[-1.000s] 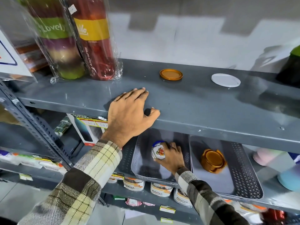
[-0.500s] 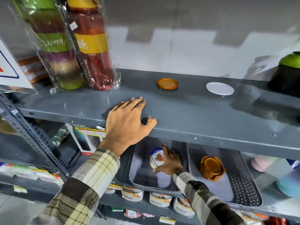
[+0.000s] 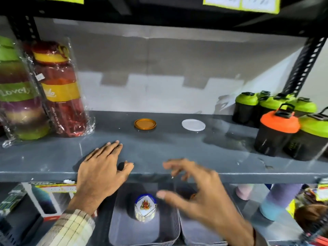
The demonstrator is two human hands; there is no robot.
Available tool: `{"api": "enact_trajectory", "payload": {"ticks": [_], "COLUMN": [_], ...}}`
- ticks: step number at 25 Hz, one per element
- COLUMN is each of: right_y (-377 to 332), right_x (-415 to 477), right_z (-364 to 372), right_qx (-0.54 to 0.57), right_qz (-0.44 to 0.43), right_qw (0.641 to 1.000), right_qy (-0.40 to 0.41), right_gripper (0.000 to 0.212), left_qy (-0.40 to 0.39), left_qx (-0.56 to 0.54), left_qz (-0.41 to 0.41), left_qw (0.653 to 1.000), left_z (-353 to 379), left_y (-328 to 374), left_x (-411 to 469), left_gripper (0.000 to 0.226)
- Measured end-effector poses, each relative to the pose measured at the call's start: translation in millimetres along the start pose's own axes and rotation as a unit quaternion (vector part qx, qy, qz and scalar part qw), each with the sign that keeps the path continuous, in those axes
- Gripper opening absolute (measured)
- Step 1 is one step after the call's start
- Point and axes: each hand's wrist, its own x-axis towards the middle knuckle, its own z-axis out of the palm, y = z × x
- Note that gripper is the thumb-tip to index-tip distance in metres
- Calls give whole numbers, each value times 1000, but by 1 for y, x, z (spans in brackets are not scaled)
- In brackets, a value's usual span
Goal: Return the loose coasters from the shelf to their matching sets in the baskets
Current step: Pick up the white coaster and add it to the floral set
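Observation:
Two loose coasters lie on the grey shelf [image 3: 177, 150]: an orange coaster [image 3: 145, 123] and, to its right, a white coaster [image 3: 193, 124]. My left hand [image 3: 101, 169] rests flat on the shelf's front edge, holding nothing. My right hand [image 3: 195, 189] hovers blurred in front of the shelf edge, fingers spread and empty. Below, a white floral coaster set [image 3: 145, 207] with a blue rim stands in the left grey basket [image 3: 122, 226]. The right grey basket [image 3: 191, 233] is largely hidden by my right hand, with only a sliver of something orange [image 3: 193, 195] showing in it.
Wrapped bottles, green [image 3: 19, 96] and red [image 3: 60, 93], stand at the shelf's left. Black shakers with green and orange lids [image 3: 278, 132] crowd the right. Boxes [image 3: 40, 201] and pastel bottles [image 3: 276, 201] sit on the lower shelf beside the baskets.
My right hand let go of the floral coaster set in the left basket and rose up to the shelf edge. The view tilted upward. My left hand stayed on the shelf.

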Motion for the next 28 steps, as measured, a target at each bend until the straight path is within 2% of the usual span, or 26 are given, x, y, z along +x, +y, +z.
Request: {"api": "enact_trajectory", "payload": {"ticks": [2, 4, 7, 8, 11, 15, 23, 26, 28], "right_y": [10, 40, 97, 112, 146, 173, 170, 131, 93], "right_x": [33, 77, 133, 145, 169, 180, 177, 167, 154], "right_z": [-24, -40, -51, -49, -41, -35, -23, -32, -41], "right_qx": [-6, -42, -143, -169, -228, -205, -136, -3, 88], "right_qz": [-2, 65, 228, 259, 280, 325, 260, 210, 189], "right_qw": [997, 991, 963, 951, 932, 921, 956, 976, 973], "right_qy": [81, 106, 14, -12, -39, -59, 3, 58, 93], "right_gripper": [52, 59, 93, 101, 108, 114, 95, 91, 84], "left_qy": [4, 7, 7, 9, 9, 5, 19, 17, 19], "left_qx": [-1, -11, -16, -16, -23, -27, -27, -25, -25], "left_qz": [0, -6, -5, -4, -9, -10, -13, -13, -14], "left_qw": [1000, 1000, 1000, 1000, 1000, 1000, 999, 999, 999], "left_z": [-2, -4, -6, -7, -7, -5, -9, -11, -11], "left_y": [2, 3, 4, 3, 2, 2, 4, 4, 4], "left_x": [1, 0, -2, -2, 0, 1, 1, 0, -2], "left_gripper": [78, 76, 74, 73, 69, 67, 66, 68, 69]}}
